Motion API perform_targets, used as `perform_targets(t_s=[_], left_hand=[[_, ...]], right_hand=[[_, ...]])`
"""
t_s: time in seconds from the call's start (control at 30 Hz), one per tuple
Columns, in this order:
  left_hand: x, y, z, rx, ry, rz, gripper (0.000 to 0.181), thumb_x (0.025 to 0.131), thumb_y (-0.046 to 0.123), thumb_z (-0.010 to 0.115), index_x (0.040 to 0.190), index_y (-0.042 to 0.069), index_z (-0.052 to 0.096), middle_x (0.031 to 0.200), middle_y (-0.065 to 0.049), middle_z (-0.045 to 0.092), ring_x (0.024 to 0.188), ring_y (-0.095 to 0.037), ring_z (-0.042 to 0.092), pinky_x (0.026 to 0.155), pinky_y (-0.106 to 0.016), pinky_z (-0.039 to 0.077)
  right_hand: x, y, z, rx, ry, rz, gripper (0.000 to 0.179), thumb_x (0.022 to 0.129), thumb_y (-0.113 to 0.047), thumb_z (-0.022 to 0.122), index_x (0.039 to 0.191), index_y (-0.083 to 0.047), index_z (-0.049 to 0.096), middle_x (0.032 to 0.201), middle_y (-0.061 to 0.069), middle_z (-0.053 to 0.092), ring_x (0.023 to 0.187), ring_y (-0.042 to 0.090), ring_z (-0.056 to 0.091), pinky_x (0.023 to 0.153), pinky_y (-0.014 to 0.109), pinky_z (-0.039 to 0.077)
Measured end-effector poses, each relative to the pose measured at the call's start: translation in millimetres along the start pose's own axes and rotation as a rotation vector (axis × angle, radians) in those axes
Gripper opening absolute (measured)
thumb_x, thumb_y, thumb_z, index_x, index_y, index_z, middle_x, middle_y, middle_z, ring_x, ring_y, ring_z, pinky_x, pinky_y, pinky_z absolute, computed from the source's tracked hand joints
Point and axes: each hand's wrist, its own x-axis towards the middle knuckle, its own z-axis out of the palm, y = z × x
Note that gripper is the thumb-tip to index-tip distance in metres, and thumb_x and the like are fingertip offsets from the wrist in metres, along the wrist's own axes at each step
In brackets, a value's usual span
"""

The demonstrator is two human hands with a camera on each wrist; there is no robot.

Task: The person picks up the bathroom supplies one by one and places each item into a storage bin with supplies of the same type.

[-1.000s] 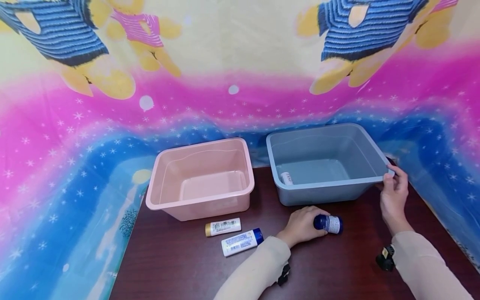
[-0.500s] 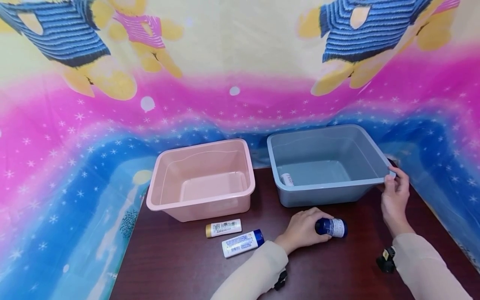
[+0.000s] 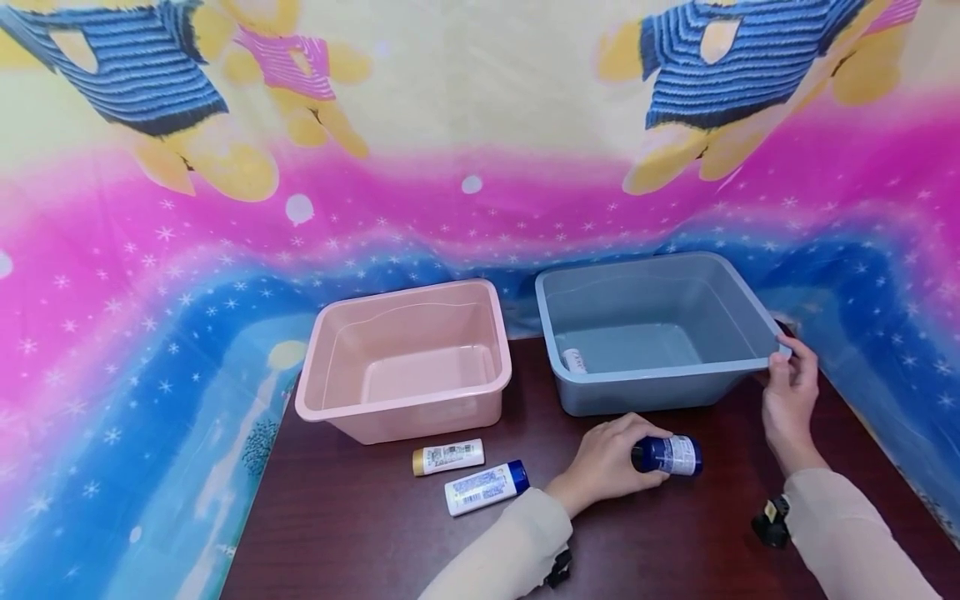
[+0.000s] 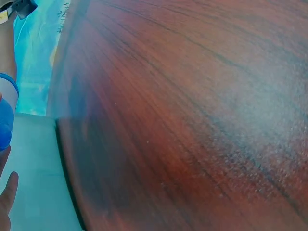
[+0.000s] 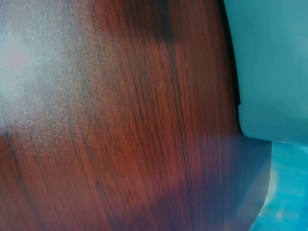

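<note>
My left hand (image 3: 611, 458) grips a small dark blue bottle (image 3: 678, 455) with a pale label, its fingers and thumb around the left end. The bottle lies sideways in front of the grey-blue tub (image 3: 637, 396). In the left wrist view, the blue bottle (image 4: 6, 120) and some fingertips (image 4: 8, 192) show at the left edge. My right hand (image 3: 791, 400) pinches the front right corner of that tub's rim, thumb in front. The right wrist view shows the tub's side (image 5: 274, 72) but not the hand. A small white container (image 3: 573, 360) lies inside the tub.
A pink tub (image 3: 427, 408) stands to the left of the grey-blue one. In front of it lie a white tube with a gold cap (image 3: 450, 457) and a white bottle with a blue cap (image 3: 483, 489). A patterned cloth (image 3: 465, 217) hangs behind the dark wooden table (image 3: 360, 533).
My left hand has shifted the blue bottle slightly to the right, and more of its label shows. My right hand stays on the tub's corner.
</note>
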Motion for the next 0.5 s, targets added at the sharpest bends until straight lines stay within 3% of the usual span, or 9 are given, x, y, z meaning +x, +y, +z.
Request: perform_targets(t_s=[0.5], left_hand=[[1.6,7.6,-23.4,0.034,0.064,0.085,0.054,0.079,0.048,0.08,0.128,0.033,0.063,0.118,0.017,0.058,0.104,0.005,0.053,0.09,-0.009,0.037]], right_hand=[[-0.5,-1.6,0.2,-0.011,-0.007,-0.012,0.034,0.103,-0.012,0.053,0.137,-0.01,0.053,0.117,0.004,0.052,0.103,0.013,0.054,0.079,0.013,0.048]])
